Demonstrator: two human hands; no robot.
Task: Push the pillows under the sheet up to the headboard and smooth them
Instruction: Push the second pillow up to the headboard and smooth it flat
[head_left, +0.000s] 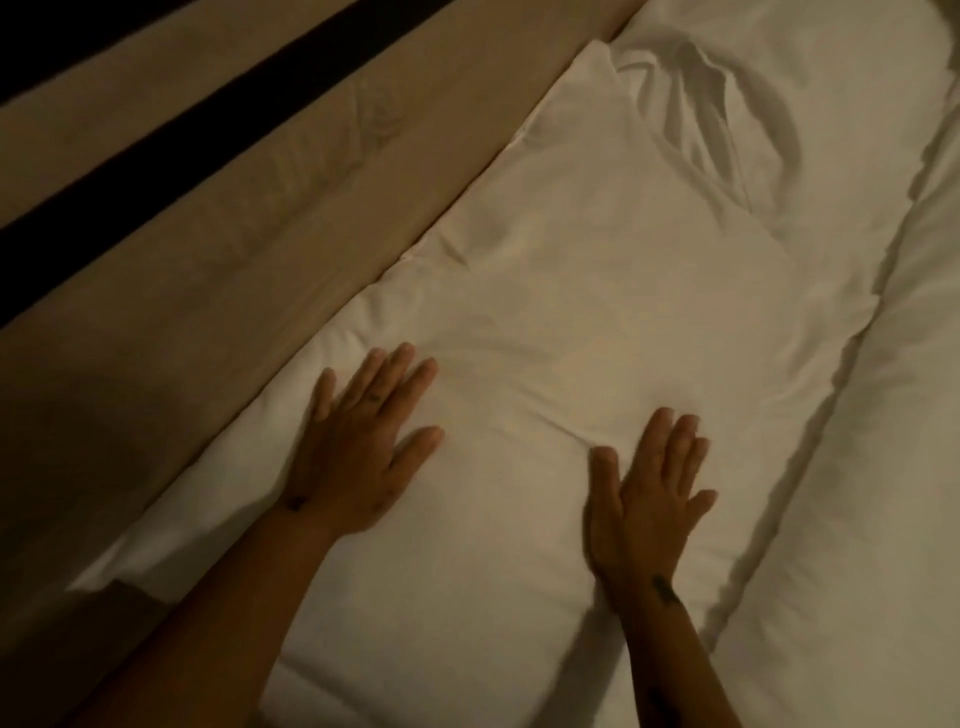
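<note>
You are pressing both hands palm-down on the white sheet (597, 322) that is lying over the pillows (519, 364), which are forming a long raised mound running diagonally from the lower left toward the upper right. Your left hand (358, 447) is resting flat near the mound's left edge, its grip spread wide, fingers fanned and pinching nothing. Your right hand (649, 499) is lying flat farther toward the middle of the mound, fingers extended and held closer together, thumb splayed out to the left, also pinching nothing. The mound's long upper-left edge is sitting right against the tan headboard (182, 234), touching it along its length. Beyond your hands, near the top of the view, the sheet is bunching into a few deep creases (727, 104). To the right, a shadowed fold is separating the mound from the rest of the white bedding (883, 415).
</note>
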